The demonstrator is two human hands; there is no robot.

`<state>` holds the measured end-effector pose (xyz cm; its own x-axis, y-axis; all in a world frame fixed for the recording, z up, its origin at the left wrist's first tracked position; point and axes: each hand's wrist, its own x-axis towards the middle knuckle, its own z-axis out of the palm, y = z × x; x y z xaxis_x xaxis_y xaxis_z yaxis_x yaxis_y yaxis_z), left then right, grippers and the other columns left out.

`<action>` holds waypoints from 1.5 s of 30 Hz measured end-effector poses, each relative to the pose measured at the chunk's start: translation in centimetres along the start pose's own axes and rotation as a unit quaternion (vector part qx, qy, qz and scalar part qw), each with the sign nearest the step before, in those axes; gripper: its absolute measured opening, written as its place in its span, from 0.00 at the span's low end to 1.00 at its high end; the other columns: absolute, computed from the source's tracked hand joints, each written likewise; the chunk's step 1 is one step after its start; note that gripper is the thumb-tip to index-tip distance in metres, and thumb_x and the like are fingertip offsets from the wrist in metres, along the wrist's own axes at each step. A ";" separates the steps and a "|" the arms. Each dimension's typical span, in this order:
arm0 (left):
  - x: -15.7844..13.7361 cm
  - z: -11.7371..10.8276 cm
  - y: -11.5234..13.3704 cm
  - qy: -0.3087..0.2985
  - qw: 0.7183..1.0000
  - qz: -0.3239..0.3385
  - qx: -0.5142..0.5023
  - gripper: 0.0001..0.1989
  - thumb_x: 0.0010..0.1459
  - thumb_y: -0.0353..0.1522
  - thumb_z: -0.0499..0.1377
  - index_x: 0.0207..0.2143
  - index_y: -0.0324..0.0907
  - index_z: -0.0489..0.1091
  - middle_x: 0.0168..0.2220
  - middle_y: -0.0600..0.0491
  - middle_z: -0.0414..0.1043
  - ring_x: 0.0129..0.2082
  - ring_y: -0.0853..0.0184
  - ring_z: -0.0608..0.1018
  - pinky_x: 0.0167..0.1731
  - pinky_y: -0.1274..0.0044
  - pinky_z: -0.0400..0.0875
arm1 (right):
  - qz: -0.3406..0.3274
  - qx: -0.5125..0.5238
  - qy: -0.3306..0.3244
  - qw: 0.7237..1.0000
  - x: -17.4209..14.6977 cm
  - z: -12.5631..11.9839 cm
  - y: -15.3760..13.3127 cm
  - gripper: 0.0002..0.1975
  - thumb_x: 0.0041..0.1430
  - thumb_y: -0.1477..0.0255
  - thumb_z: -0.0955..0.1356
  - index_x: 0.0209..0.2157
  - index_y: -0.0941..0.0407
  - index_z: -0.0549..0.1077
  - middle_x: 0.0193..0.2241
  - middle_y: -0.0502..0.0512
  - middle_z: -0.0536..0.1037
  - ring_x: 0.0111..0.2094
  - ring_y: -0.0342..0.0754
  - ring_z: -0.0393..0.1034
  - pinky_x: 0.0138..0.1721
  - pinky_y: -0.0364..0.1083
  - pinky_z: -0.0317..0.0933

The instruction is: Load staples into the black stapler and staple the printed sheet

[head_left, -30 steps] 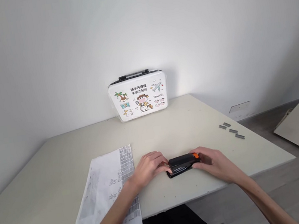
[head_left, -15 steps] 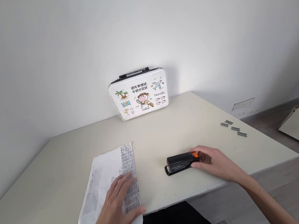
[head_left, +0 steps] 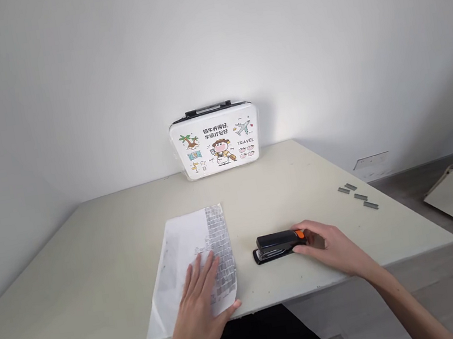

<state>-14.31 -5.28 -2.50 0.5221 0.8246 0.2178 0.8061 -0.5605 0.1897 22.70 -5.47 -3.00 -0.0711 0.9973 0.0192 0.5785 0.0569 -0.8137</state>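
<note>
My left hand (head_left: 203, 305) lies with spread fingers on a sheet of paper (head_left: 185, 236) near the table's front edge. Dense dark marks in rows run down the sheet's right side. To the right, a black stapler (head_left: 278, 240) with an orange piece at its rear rests on the table, its front end pointing at the paper. My right hand (head_left: 327, 245) grips the stapler's rear end between thumb and fingers. A small gap of tabletop separates the stapler from the paper.
Several strips of staples (head_left: 360, 196) lie near the right edge of the pale table (head_left: 85, 283). A white case (head_left: 217, 142) with cartoon prints and a black handle leans against the wall at the back. A wall plate (head_left: 372, 160) is beyond the table's right side.
The paper has slid right and away from me under my left hand, closer to the stapler. My right hand keeps its grip on the stapler. The view has shifted slightly.
</note>
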 end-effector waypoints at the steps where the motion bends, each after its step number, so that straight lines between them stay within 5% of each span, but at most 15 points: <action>1: 0.6 0.3 0.5 0.002 1.000 0.001 -0.011 0.43 0.68 0.48 0.56 0.75 0.58 0.32 0.74 0.54 0.47 0.74 0.52 0.48 0.69 0.52 0.54 | -0.001 -0.002 0.001 1.000 0.0 0.0 0.0 0.16 0.64 0.53 0.69 0.49 0.45 0.74 0.44 0.50 0.79 0.42 0.52 0.73 0.42 0.49 0.68; 9: 4.4 2.6 3.0 -0.009 0.998 0.004 -0.063 0.37 0.70 0.50 0.51 0.75 0.54 0.40 0.74 0.52 0.48 0.74 0.54 0.45 0.71 0.54 0.49 | -0.005 -0.005 0.011 1.000 0.0 0.5 0.2 0.18 0.63 0.53 0.69 0.49 0.46 0.74 0.44 0.51 0.80 0.41 0.53 0.73 0.44 0.51 0.68; 17: 6.4 2.9 4.0 -0.053 0.996 0.021 -0.070 0.50 0.58 0.61 0.57 0.75 0.54 0.43 0.76 0.49 0.38 0.74 0.46 0.39 0.70 0.48 0.43 | -0.017 0.005 0.008 1.000 0.0 0.0 0.0 0.18 0.63 0.53 0.69 0.49 0.47 0.75 0.45 0.53 0.80 0.42 0.54 0.73 0.45 0.51 0.68; 22: 6.0 1.3 3.9 -0.069 0.995 0.027 -0.069 0.32 0.68 0.55 0.51 0.71 0.63 0.52 0.76 0.56 0.38 0.74 0.44 0.40 0.68 0.44 0.43 | -0.017 0.006 0.010 1.000 -0.1 0.0 -0.1 0.17 0.63 0.54 0.69 0.49 0.47 0.75 0.44 0.52 0.80 0.41 0.53 0.74 0.44 0.50 0.69; 29: 5.4 0.7 3.7 -0.068 0.995 0.034 -0.057 0.26 0.72 0.49 0.47 0.70 0.66 0.53 0.76 0.58 0.41 0.74 0.44 0.41 0.67 0.41 0.40 | -0.010 -0.007 0.017 1.000 -0.1 -0.1 0.1 0.18 0.63 0.52 0.69 0.49 0.47 0.74 0.44 0.52 0.80 0.41 0.53 0.73 0.43 0.48 0.69; 35: 6.0 2.4 4.1 -0.022 0.998 0.027 -0.048 0.33 0.64 0.56 0.56 0.68 0.60 0.61 0.75 0.52 0.47 0.74 0.42 0.44 0.67 0.41 0.41 | -0.011 -0.008 0.013 1.000 -0.1 -0.1 0.0 0.19 0.63 0.52 0.70 0.49 0.47 0.75 0.44 0.52 0.80 0.41 0.53 0.74 0.43 0.49 0.69; 45: 7.5 3.7 4.6 -0.009 0.998 0.026 -0.050 0.34 0.63 0.59 0.54 0.68 0.60 0.61 0.75 0.51 0.48 0.74 0.41 0.44 0.67 0.41 0.40 | -0.019 -0.005 0.000 1.000 0.1 -0.4 0.2 0.22 0.64 0.49 0.66 0.53 0.47 0.74 0.51 0.55 0.79 0.46 0.56 0.74 0.47 0.53 0.70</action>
<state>-5.67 -1.40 -3.52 0.5685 0.7948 0.2122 0.7461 -0.6068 0.2740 23.17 -5.38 -2.92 -0.0938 0.9943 0.0499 0.5835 0.0956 -0.8065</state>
